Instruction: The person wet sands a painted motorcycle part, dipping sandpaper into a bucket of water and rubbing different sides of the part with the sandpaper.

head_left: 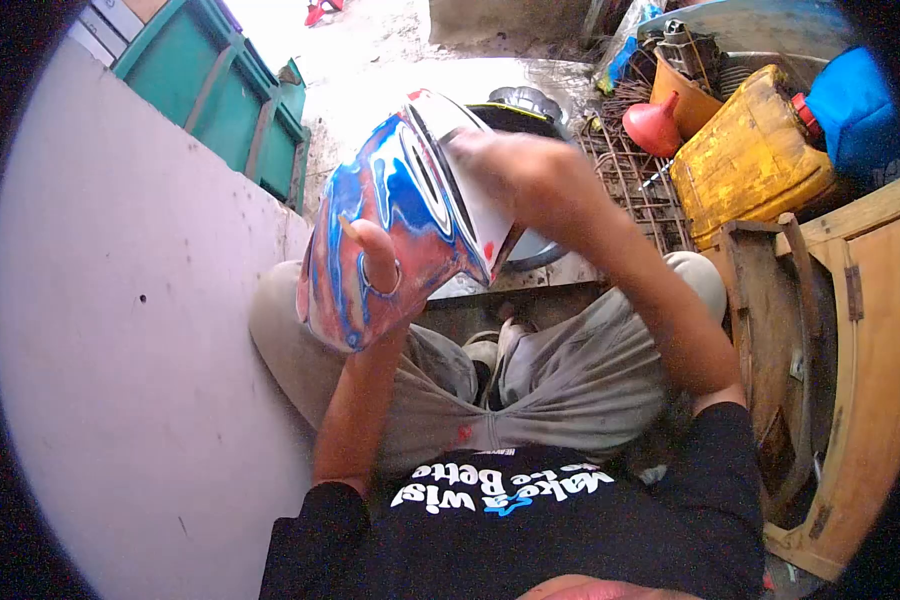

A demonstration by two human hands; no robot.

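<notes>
A curved painted shell (400, 215), like a motorcycle body panel, is held up in front of my knees. It has blue, white and black-striped areas, with dull reddish patches where the paint looks worn. My left hand (375, 255) supports it from below and behind; the thumb pokes through a hole in the shell and the other fingers are hidden. Against the white side, my right hand (520, 175) is bent closed and blurred by motion. Whether something lies under its fingertips is hidden. Behind the shell is a dark round basin (532, 252), partly covered.
A pale wall (140, 290) runs close along my left, with a green panel (205, 80) beyond it. At right are a yellow jerrycan (755, 150), a red funnel (652, 124), a blue container (858, 110), rusty metal mesh (625, 165) and a wooden frame (875, 300).
</notes>
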